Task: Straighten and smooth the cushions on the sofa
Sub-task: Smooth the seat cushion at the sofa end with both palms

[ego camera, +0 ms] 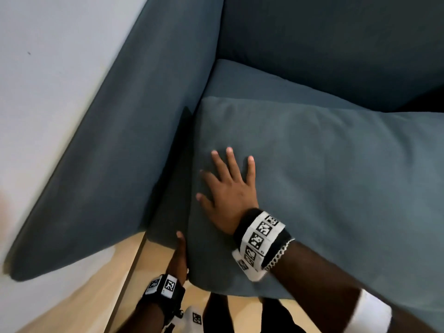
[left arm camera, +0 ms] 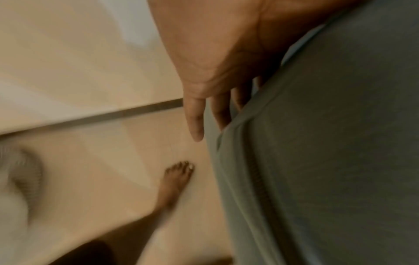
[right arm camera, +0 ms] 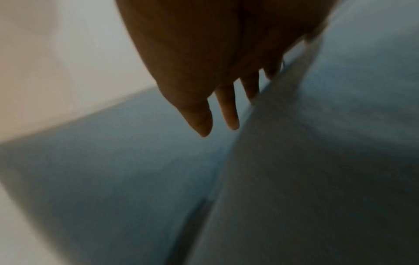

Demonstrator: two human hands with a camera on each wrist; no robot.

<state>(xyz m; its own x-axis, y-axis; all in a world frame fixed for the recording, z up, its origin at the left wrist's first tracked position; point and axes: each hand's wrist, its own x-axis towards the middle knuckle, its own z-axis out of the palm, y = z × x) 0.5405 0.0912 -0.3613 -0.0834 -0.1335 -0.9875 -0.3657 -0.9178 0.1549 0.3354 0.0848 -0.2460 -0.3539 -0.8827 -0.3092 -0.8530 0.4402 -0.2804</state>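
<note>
A large grey-blue seat cushion (ego camera: 324,188) lies on the sofa, its front left corner overhanging the base. My right hand (ego camera: 228,188) lies flat on top of it near the left edge, fingers spread and straight. Lower down, my left hand (ego camera: 179,255) presses against the cushion's front left side with straight fingers. In the left wrist view the left hand (left arm camera: 215,75) rests along the cushion (left arm camera: 328,161), beside its zip seam. The blurred right wrist view has the right hand (right arm camera: 226,75) with straight fingers on the cushion (right arm camera: 317,161).
The sofa's padded armrest (ego camera: 134,145) rises at the left, close to the cushion, and the back cushion (ego camera: 336,39) stands behind. A white wall (ego camera: 48,80) is left of the armrest. Beige floor (ego camera: 79,299) lies below, with my bare foot (left arm camera: 176,179) on it.
</note>
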